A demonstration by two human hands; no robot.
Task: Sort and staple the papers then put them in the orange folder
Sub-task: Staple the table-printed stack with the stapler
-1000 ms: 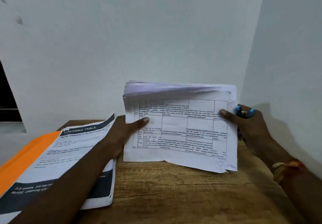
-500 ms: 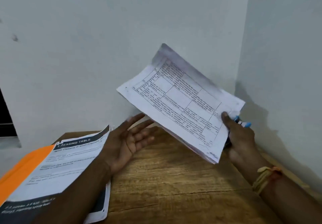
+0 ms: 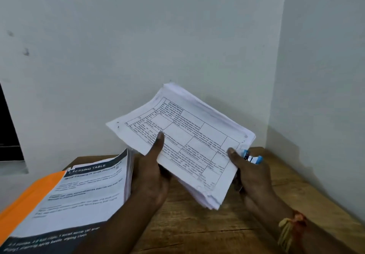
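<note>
Papers [image 3: 183, 145] are pinched by the left hand [image 3: 152, 176] and right hand [image 3: 250, 174] (it grips a stapler [image 3: 253, 158] too). I think stapling, then the orange folder [image 3: 33, 192], is left.

paper stack [image 3: 183, 145] held tilted, orange folder [image 3: 29, 200] flat

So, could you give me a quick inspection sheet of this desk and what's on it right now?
Surface: wooden table, set in a wall corner.
Job's things: paper stack, held tilted above the table; orange folder at left, under a printed stack headed "DRESSING TABLE"; blue-and-white object, possibly the stapler, in the right hand.
Clutter: nothing seen.
Fingers: left hand and right hand both grip the paper stack, thumbs on top.
Cables: nothing seen.
Surroundings: pale walls; dark opening at far left; thread band on the right wrist.
</note>
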